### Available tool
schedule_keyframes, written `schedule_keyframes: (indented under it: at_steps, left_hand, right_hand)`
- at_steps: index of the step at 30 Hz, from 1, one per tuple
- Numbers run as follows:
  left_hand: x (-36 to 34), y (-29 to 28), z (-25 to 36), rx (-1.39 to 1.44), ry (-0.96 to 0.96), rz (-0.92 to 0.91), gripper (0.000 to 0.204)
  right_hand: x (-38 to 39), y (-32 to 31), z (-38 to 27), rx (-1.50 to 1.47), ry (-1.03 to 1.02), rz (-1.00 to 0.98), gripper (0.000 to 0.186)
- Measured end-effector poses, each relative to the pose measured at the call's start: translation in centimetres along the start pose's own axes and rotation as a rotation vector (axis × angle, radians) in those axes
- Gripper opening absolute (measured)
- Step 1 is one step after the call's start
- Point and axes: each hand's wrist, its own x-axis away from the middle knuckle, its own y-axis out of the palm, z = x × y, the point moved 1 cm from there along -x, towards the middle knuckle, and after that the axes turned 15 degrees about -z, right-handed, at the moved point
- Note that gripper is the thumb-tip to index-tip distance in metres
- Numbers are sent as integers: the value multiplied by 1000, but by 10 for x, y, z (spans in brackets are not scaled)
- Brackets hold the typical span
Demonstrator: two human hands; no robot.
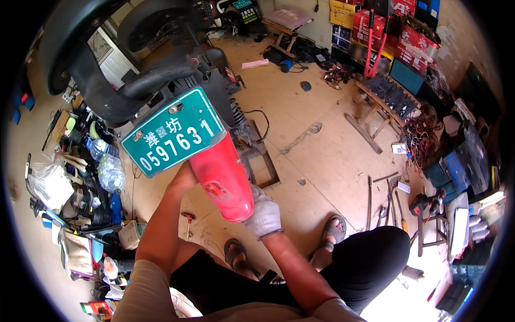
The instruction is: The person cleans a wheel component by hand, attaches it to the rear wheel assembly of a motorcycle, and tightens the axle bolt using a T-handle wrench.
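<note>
A two-wheeler's rear end tilts across the upper left, with a green licence plate (174,131) bolted on. Below the plate extends a red, curved rear mudguard (228,169) with a scuffed oval patch. My left forearm (166,220) reaches up behind the plate and mudguard, which hide the left hand and its fingers. My right hand (263,212), in a light grey work glove, is closed close against the mudguard's right lower edge. What it grips behind the edge is hidden. A coil spring (237,114) and dark frame parts show right of the plate.
Plastic bags (110,166) and loose parts crowd the left side. A red-handled screwdriver (188,217) lies near my left foot. Right are a wooden stand (375,110), tangled wires (424,137), long tools (394,201) and a cordless drill (426,201). Boxes (370,29) pile up behind.
</note>
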Motion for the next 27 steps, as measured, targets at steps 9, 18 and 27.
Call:
schedule_keyframes:
  at_steps: [9,18,27]
  left_hand:
    - [3,2,8,103,26,24,61]
    - [3,4,7,303,71,-5,59]
    - [3,4,17,103,-26,8,60]
  right_hand:
    - [3,-2,1,-35,-43,26,54]
    - [3,-9,-6,-95,-9,-16,56]
    - [2,-6,-2,-103,3,-28,60]
